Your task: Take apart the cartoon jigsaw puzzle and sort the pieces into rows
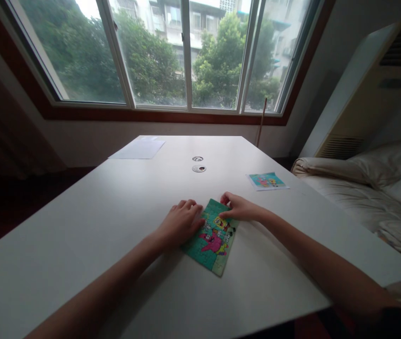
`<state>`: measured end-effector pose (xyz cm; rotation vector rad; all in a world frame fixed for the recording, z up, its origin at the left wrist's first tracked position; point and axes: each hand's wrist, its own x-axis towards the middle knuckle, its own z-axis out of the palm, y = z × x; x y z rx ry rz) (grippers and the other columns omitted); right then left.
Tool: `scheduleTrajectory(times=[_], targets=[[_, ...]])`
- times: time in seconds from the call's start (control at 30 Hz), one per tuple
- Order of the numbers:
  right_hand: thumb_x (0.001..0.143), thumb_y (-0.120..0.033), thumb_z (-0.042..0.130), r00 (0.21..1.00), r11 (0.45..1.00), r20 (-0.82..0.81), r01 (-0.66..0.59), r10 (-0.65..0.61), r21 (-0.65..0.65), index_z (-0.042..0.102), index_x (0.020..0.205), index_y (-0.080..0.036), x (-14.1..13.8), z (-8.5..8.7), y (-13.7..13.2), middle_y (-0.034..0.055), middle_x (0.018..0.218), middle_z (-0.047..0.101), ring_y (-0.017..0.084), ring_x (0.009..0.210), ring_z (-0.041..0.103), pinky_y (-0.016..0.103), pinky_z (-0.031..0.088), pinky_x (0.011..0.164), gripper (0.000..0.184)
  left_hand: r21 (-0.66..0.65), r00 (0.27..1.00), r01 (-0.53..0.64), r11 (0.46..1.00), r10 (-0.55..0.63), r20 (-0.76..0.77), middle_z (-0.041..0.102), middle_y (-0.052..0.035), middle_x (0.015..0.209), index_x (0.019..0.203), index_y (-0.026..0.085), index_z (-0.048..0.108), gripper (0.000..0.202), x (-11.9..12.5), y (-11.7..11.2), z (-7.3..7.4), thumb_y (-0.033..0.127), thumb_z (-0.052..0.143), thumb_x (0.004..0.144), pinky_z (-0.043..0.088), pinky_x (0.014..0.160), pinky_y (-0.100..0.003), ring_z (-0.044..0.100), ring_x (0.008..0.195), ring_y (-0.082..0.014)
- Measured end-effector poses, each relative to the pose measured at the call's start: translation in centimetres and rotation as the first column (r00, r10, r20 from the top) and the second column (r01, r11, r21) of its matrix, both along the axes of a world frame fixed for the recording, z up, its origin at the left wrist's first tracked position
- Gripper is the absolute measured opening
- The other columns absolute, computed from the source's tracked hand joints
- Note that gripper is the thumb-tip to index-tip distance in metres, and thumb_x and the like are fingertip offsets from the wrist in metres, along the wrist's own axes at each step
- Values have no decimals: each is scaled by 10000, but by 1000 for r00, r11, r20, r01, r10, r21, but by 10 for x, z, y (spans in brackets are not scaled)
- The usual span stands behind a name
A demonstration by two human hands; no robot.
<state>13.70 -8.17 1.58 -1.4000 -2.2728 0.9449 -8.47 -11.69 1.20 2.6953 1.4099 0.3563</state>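
Observation:
A small green cartoon jigsaw puzzle lies flat on the white table, turned at an angle. My left hand rests on its left edge with the fingers curled down onto the table and puzzle. On the puzzle's top right corner sits my right hand, fingertips pressed onto the pieces. Neither hand lifts anything.
A printed cartoon picture card lies to the right of the puzzle. A white sheet of paper sits at the far left. Two round cable holes mark the table's middle. A bed with pale bedding stands to the right.

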Motion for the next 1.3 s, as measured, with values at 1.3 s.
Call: scheduleTrajectory(times=[1.3], targets=[[781, -390, 519, 957, 898, -289, 128, -2, 420, 609, 790, -188, -31, 9, -24, 23, 705, 586, 117, 605, 496, 233, 377, 572, 221, -538, 509, 347, 769, 327, 796, 659, -49, 749, 880, 123, 566, 294, 12, 14, 2, 327, 641, 682, 483, 600, -292, 617, 686, -184]])
